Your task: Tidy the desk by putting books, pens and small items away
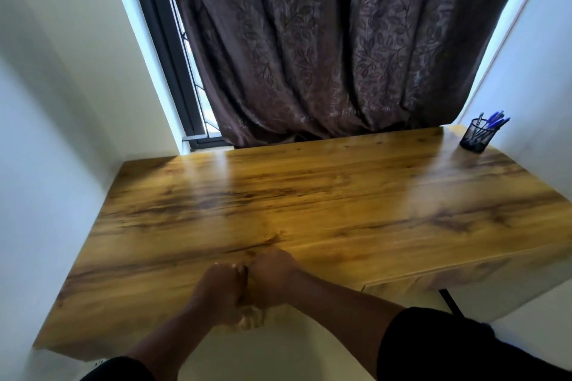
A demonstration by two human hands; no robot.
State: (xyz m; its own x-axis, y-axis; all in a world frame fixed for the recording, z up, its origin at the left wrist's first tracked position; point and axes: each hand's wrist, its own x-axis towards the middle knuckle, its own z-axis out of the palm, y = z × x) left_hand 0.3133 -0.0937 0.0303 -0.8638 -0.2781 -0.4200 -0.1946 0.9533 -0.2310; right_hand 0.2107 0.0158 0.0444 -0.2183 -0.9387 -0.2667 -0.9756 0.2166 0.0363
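Both hands pressed together over near edge of wooden desk. Left hand and right hand fisted, knuckles touching; frame blurred, cannot tell whether either grips anything. Black mesh pen holder upright at far right corner, blue pens leaning inside, well apart from hands. Brown leaf-patterned curtain hanging behind desk; window frame at left.

wooden desk carries 1 black mesh pen cup with blue pens at its far right corner.
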